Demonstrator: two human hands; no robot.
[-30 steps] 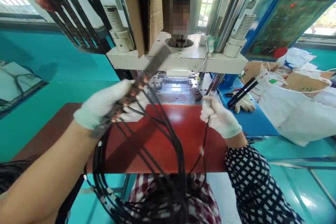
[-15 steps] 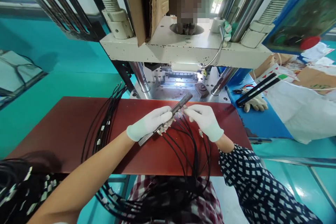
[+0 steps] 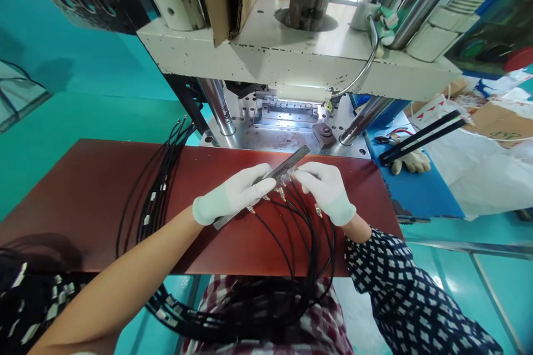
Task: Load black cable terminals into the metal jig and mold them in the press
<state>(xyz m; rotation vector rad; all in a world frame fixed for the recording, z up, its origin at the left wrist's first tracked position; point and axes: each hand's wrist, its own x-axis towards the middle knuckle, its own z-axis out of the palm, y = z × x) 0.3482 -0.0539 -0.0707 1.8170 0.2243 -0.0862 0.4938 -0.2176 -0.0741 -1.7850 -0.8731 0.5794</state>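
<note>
My left hand point(image 3: 245, 188), in a white glove, is wrapped round a flat metal bar point(image 3: 292, 161) that slants up to the right over the table. Small metal connectors point(image 3: 281, 194) on black cable ends sit along the bar's lower side. With fingers pinched together, my gloved right hand point(image 3: 322, 186) holds a cable connector against the bar near its upper end; the fingertips partly hide it. Another connector point(image 3: 318, 210) hangs just below that hand. From the bar the black cables point(image 3: 311, 255) run down over the table edge into a bundle on my lap.
Behind the reddish-brown table point(image 3: 104, 194) stands a press with a white plate point(image 3: 250, 66) and a lit metal die point(image 3: 287, 113). More black cables point(image 3: 160, 194) lie at the left. On the right, a blue surface point(image 3: 420, 194) carries a glove point(image 3: 412, 161) and black bars point(image 3: 420, 137).
The view has shifted, bringing the press nearer. My left hand and the bar have turned slightly, and fewer connectors show below the bar. My right hand stays pinched at its upper end.
</note>
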